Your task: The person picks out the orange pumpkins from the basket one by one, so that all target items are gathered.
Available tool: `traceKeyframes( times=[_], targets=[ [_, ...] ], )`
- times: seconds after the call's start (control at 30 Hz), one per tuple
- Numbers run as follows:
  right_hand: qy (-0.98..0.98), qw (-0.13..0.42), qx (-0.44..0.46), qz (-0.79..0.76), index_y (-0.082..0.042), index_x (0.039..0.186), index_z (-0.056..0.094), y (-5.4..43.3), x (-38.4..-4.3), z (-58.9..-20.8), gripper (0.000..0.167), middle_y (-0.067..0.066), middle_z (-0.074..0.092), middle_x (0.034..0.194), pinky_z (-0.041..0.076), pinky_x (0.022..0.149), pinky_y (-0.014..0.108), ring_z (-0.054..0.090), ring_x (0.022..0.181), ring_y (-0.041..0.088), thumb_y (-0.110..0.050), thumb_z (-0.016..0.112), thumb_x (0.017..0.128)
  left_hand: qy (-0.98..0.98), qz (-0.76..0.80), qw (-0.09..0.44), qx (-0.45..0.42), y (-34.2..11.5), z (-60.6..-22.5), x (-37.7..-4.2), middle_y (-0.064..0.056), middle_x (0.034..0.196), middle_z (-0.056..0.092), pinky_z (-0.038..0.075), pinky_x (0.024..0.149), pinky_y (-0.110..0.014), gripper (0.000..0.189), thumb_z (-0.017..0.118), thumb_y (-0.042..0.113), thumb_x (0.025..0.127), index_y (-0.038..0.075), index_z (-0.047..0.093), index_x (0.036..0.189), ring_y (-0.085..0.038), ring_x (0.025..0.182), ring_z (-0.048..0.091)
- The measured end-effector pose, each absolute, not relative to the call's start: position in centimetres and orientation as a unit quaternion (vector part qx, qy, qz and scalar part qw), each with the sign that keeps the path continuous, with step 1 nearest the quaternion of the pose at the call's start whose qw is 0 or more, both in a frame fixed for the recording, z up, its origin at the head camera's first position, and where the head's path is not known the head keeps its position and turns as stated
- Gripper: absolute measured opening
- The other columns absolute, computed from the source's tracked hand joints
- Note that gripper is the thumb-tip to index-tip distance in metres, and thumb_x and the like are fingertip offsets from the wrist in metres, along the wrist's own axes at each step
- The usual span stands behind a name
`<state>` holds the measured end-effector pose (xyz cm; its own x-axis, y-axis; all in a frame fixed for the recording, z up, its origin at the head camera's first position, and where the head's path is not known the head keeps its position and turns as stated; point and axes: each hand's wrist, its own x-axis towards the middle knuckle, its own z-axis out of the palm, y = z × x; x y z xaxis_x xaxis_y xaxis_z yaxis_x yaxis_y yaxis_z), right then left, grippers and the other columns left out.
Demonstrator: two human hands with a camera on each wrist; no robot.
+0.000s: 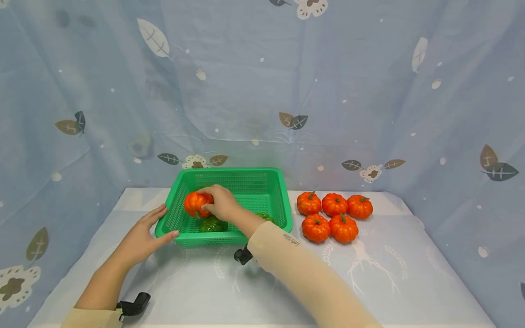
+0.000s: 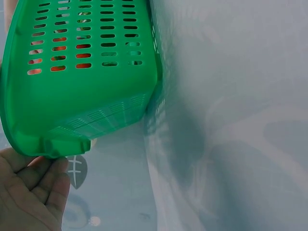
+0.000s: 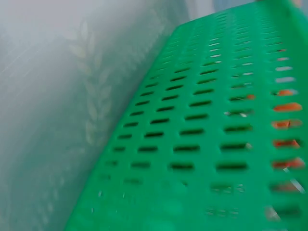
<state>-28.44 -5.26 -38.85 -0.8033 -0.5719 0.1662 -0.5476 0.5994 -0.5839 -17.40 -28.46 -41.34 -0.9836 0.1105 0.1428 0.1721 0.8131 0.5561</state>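
My right hand [image 1: 223, 203] reaches over the front rim of a green plastic basket [image 1: 229, 171] and grips a small orange pumpkin [image 1: 195, 204] at its left side. Below the pumpkin lies a dark green, bumpy vegetable [image 1: 212, 225]; part of another green one [image 1: 266, 217] shows beside the right forearm. My left hand [image 1: 141, 239] rests at the basket's front left corner, fingers extended along the left rim, thumb by the front. In the left wrist view its fingertips touch the rim from outside. The right wrist view holds only the slotted basket wall [image 3: 192, 106], hiding the right hand.
Right of the basket, several orange pumpkins [image 1: 334, 205] sit in two rows on the white cloth-covered table [image 1: 197, 291]. A blue patterned curtain [image 1: 246, 82] hangs behind and at both sides. Black wrist mounts [image 1: 135, 304] are strapped to the arms.
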Motion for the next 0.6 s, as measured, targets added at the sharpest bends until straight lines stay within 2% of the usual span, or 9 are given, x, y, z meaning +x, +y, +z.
traceKeyframes(
  times=[0.2, 0.5, 0.6],
  targets=[
    [0.860, 0.026, -0.312, -0.404, -0.019, 0.139, 0.061, -2.0, -27.2, -37.5, 0.048, 0.004, 0.057, 0.134, 0.053, 0.085, 0.021, 0.060, 0.114, 0.018, -0.018, 0.073, 0.093, -0.950, -0.299, 0.053, -0.072, -28.6, -41.4, -17.3, -0.021, 0.164, 0.019, 0.027, 0.101, -0.077, 0.093, 0.071, 0.049, 0.091, -0.003, 0.029, 0.156, -0.056, 0.141, 0.024],
    [0.834, -0.001, -0.286, -0.472, -0.015, 0.139, 0.061, 4.5, -24.6, -34.3, 0.048, 0.008, 0.056, 0.134, 0.054, 0.091, 0.024, 0.059, 0.119, 0.025, -0.012, 0.073, 0.092, -0.950, -0.299, 0.056, -0.074, -28.5, -41.3, -17.2, -0.021, 0.164, 0.019, 0.027, 0.101, -0.077, 0.093, 0.071, 0.048, 0.091, -0.004, 0.029, 0.155, -0.057, 0.141, 0.024],
    [0.835, -0.011, -0.279, -0.474, -0.016, 0.139, 0.060, 6.9, -23.8, -33.6, 0.049, 0.005, 0.055, 0.135, 0.054, 0.092, 0.025, 0.059, 0.117, 0.023, -0.013, 0.073, 0.092, -0.950, -0.299, 0.056, -0.075, -28.4, -41.3, -17.3, -0.022, 0.164, 0.019, 0.027, 0.101, -0.078, 0.092, 0.071, 0.048, 0.091, -0.004, 0.029, 0.155, -0.057, 0.141, 0.023]
  ],
)
